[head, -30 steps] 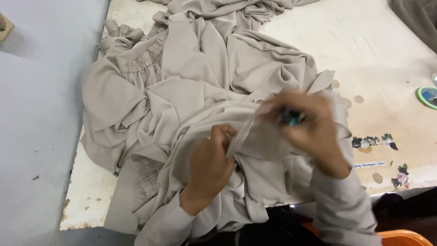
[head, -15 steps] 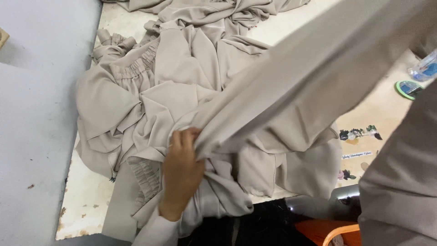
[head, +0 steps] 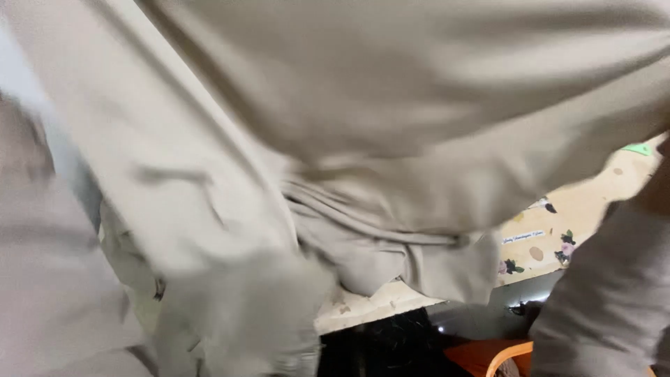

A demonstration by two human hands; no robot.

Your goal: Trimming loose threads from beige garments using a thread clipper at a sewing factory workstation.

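- At your 9 o'clock, a blurred fold of the beige cloth (head: 335,126) fills the left edge; a sleeve or arm may be under it, but you cannot tell.
- Your left hand does not show anywhere, so you cannot tell whether it is clamped on the cloth or loose.
- From 10 o'clock across to 2 o'clock, the beige cloth hangs lifted close before your eyes and covers most of the view, smeared by motion.
- At the centre, a gathered, pleated part of the same cloth lies bunched on the table (head: 370,307), its lower edge drooping over the near rim at 6 o'clock.
- At 4 o'clock, a bare strip of the pale table shows, with small flower stickers (head: 562,250) and brown spots on it.
- At 5 o'clock, below the table edge, an orange seat (head: 488,356) peeks out of the dark.
- At 3 to 4 o'clock, your right sleeve (head: 614,300) crosses the corner; the right hand itself is out of sight, so its grip cannot be told.
- Near 2 o'clock, a small green thing (head: 636,149) sits at the cloth's edge.
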